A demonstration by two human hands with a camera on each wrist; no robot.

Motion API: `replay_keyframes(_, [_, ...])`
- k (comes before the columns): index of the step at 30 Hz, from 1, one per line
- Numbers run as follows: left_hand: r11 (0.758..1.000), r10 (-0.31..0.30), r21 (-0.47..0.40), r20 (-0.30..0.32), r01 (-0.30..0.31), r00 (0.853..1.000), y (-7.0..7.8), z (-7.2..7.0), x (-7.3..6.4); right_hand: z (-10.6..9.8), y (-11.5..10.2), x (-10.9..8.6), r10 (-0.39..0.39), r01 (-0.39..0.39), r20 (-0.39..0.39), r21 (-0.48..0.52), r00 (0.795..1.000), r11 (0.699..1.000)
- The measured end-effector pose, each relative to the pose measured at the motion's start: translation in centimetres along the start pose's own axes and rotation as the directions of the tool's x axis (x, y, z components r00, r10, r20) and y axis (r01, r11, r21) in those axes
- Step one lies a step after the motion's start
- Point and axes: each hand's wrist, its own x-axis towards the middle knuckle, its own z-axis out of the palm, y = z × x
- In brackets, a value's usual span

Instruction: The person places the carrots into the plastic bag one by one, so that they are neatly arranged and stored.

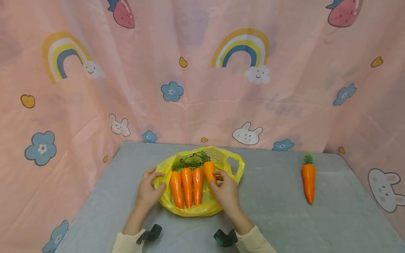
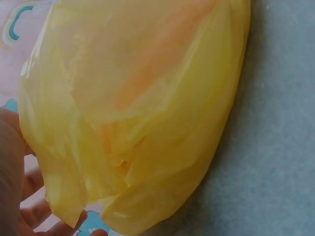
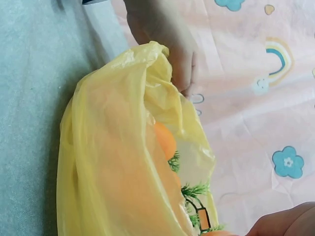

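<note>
A yellow plastic bag [image 1: 202, 211] lies wide on the grey table, its mouth spread. Three orange carrots with green tops lie side by side in it, among them the middle carrot [image 1: 187, 188]. My right hand [image 1: 226, 191] grips one more carrot [image 1: 209, 170] at the bag's right side, fingers and thumb around its lower part. At the left rim my left hand [image 1: 149, 186] holds the bag's edge between thumb and fingers. The left wrist view shows the bag's outside [image 2: 162, 142] with fingertips [image 2: 34, 211] behind its edge; carrots glow faintly through the plastic.
Another carrot [image 1: 308, 182] lies alone on the right part of the table [image 1: 269, 211], its green top toward the back. A pink printed curtain [image 1: 196, 116] hangs behind and around the table. A dark wrist camera [image 1: 226, 239] is strapped at each wrist.
</note>
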Motion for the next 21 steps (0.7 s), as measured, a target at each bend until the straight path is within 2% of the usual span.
replay_keyframes(9, [1.0, 0.006, 0.0, 0.004, -0.006, 1.0, -0.1, 0.1, 0.0, 1.2, 0.9, 0.3, -0.005, 0.005, 0.007, -0.062, 1.0, 0.998])
replay_keyframes(21, [1.0, -0.01, -0.003, 0.014, 0.01, 1.0, -0.3, 0.1, 0.1, 1.9, 1.9, 0.5, -0.028, 0.029, 0.02, -0.053, 0.999, 0.998])
